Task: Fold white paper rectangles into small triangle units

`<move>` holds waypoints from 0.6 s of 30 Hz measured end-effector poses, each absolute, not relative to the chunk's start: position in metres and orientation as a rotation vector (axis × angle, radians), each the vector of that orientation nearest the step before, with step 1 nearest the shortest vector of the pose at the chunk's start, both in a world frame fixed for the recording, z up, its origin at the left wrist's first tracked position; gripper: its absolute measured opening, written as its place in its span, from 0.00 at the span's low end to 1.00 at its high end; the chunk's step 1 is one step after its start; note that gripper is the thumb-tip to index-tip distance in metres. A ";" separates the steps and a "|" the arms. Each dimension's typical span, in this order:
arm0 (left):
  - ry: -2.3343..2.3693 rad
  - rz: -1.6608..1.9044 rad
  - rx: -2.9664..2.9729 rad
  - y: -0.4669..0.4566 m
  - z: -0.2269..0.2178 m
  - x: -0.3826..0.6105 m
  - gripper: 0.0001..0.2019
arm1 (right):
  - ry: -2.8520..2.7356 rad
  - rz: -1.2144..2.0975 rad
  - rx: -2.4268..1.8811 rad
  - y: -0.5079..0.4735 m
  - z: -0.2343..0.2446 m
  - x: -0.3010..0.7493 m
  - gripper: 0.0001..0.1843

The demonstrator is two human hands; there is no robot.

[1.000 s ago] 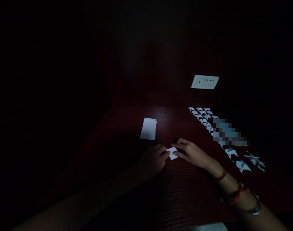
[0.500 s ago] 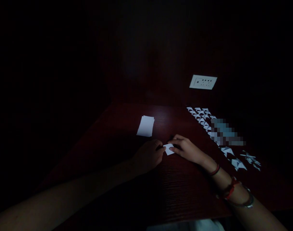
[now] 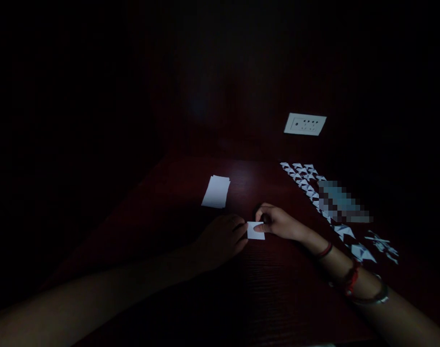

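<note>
A small white square of paper [image 3: 251, 235] lies at the near middle of the dark red table, between my two hands. My right hand [image 3: 282, 223] grips its right side, the thumb lying over the paper and the index finger bent behind it. At the paper's left edge are the fingertips of my left hand [image 3: 222, 241], closed in on it; that hand is in deep shadow. Just beyond my left hand rests a stack of white paper sheets [image 3: 216, 192]. Whether the small paper is folded I cannot make out.
Rows of folded white paper pieces [image 3: 343, 231] run along the table's right side. Thin paper scraps [image 3: 384, 245] lie in a heap near them, and a blurred-out bluish item [image 3: 341, 198] is alongside. A white socket plate [image 3: 305, 124] is on the wall behind.
The small paper has turned so its edges lie squarer to me. My right fingers have drawn in, the index finger curling. The view has shifted slightly.
</note>
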State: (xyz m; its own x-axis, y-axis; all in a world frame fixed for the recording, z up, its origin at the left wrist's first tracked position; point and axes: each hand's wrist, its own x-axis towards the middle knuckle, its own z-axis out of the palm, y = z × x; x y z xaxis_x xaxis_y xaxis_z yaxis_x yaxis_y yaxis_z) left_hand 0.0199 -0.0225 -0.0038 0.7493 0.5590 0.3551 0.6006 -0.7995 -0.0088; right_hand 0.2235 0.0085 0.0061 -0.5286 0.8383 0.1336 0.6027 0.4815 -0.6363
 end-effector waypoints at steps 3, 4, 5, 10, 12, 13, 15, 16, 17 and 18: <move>-0.960 -0.507 -2.835 -0.022 -0.004 0.019 0.12 | -2.237 0.826 -1.208 0.007 0.004 0.227 0.07; -0.961 -0.501 -2.841 -0.022 -0.004 0.019 0.12 | -2.225 0.842 -1.211 0.005 0.004 0.227 0.07; -0.960 -0.499 -2.844 -0.022 -0.005 0.018 0.12 | -2.220 0.843 -1.212 0.004 0.005 0.227 0.07; -0.979 -0.568 -2.799 -0.022 -0.009 0.017 0.14 | -2.187 0.839 -1.299 -0.004 0.008 0.224 0.04; -1.003 -0.616 -2.759 -0.022 -0.011 0.016 0.14 | -2.192 0.839 -1.316 -0.005 0.009 0.225 0.03; -1.014 -0.636 -2.743 -0.022 -0.012 0.016 0.15 | -2.206 0.808 -1.308 -0.006 0.009 0.225 0.03; -1.024 -0.648 -2.737 -0.022 -0.011 0.016 0.14 | -2.254 0.709 -1.277 -0.007 0.010 0.227 0.04; -1.026 -0.642 -2.736 -0.022 -0.011 0.016 0.14 | -2.285 0.665 -1.266 -0.007 0.011 0.228 0.04; -1.027 -0.632 -2.733 -0.022 -0.010 0.016 0.14 | -2.317 0.639 -1.260 -0.008 0.011 0.228 0.03; -1.027 -0.620 -2.728 -0.022 -0.009 0.016 0.14 | -2.346 0.636 -1.256 -0.009 0.012 0.228 0.02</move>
State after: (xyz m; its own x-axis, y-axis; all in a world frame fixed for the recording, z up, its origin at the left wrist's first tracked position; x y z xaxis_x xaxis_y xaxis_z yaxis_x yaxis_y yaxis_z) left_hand 0.0164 -0.0219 -0.0086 0.6781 0.5934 0.4336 0.6603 -0.7510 -0.0048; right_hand 0.2283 -0.0085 0.0116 -0.5149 0.8468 0.1333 0.6634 0.4921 -0.5637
